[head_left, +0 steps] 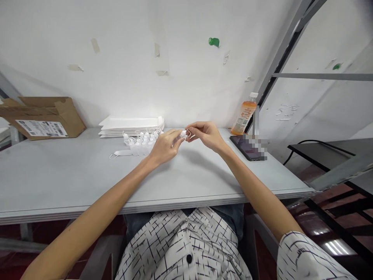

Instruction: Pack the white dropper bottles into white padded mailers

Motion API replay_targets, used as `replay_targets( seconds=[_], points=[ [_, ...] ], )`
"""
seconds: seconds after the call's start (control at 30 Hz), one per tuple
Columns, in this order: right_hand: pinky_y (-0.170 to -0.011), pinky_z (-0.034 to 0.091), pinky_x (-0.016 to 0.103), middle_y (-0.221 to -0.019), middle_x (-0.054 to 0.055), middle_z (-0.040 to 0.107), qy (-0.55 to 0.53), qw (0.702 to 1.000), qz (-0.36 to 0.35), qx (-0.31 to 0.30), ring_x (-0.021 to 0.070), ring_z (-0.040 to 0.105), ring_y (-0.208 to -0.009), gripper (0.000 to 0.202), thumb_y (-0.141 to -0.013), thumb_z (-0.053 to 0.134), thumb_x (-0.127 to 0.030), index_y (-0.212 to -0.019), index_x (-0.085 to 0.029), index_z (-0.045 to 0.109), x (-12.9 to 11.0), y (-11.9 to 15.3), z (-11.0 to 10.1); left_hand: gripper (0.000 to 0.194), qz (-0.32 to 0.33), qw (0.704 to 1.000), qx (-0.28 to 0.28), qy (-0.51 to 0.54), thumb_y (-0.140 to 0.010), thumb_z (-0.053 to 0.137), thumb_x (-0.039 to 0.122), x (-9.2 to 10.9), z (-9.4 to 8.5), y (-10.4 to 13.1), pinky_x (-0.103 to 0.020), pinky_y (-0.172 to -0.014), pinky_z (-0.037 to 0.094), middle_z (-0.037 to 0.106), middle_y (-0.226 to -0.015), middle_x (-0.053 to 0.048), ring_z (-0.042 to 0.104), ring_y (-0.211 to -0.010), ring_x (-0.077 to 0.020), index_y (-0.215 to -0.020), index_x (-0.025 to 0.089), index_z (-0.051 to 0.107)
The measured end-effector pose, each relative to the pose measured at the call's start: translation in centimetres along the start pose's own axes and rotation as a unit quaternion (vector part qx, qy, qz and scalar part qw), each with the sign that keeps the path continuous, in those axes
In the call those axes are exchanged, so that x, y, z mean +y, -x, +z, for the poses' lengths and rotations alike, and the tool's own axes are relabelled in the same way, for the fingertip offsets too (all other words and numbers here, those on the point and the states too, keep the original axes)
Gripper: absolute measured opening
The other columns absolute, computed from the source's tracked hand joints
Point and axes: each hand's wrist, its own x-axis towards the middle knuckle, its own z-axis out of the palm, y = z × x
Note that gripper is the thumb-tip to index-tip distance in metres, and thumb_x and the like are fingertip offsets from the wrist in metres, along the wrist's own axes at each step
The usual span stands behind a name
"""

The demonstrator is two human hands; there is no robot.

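Note:
My left hand (pixel 166 147) pinches a small white plastic piece (pixel 183 134) with a narrow tip and a thin white loop, between thumb and fingers. Across from it, my right hand (pixel 206 135) is closed at the fingertips on the thin loop (pixel 189 134) at the piece's right side. Both hands are held above the table. To the left, partly behind my left hand, several similar white pieces (pixel 138 147) stand close together in rows. One more white piece (pixel 122 153) lies on its side with its loop pointing left.
A stack of white trays or folded card (pixel 131 123) rests against the wall. At the far left is an open cardboard box (pixel 55 116) on the grey table (pixel 72 179). A bottle of orange drink (pixel 244 116) and a dark phone (pixel 246 147) are at the right.

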Motion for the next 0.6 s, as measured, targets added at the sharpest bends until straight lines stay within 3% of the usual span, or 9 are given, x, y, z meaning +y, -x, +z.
replay_targets(
  seconds=[0.23,0.47,0.6],
  points=[
    [-0.061,0.061,0.030,-0.085,0.005,0.067,0.022,1.000,0.010,0.006,0.0151,0.068,-0.066,0.037,-0.080,0.072,-0.051,-0.089,-0.016,0.070,0.1,0.2,-0.1,0.025,-0.002,1.000,-0.001,0.002,-0.094,0.052,0.030,-0.1,-0.1,0.1,-0.026,-0.060,0.046,0.069,-0.090,-0.006,0.058,-0.066,-0.0147,-0.108,0.017,0.068],
    [-0.057,0.058,0.028,-0.078,0.004,0.065,0.030,0.999,-0.008,0.034,0.0140,0.065,-0.063,0.041,-0.078,0.071,-0.057,-0.084,-0.017,0.067,-0.3,0.2,0.3,0.027,0.003,0.999,0.033,0.016,-0.091,0.060,0.036,0.4,-0.5,-0.1,-0.026,-0.064,0.051,0.073,-0.093,-0.004,0.062,-0.071,-0.0141,-0.110,0.020,0.070],
    [-0.056,0.057,0.027,-0.078,0.004,0.064,0.040,0.998,-0.009,0.050,0.0137,0.064,-0.063,0.040,-0.078,0.072,-0.056,-0.081,-0.017,0.066,-0.4,-0.3,-0.3,0.030,-0.009,0.994,0.105,0.027,-0.089,0.063,0.045,0.2,-2.5,-1.0,-0.027,-0.068,0.054,0.074,-0.096,-0.004,0.065,-0.076,-0.0147,-0.104,0.020,0.072]
  ],
)
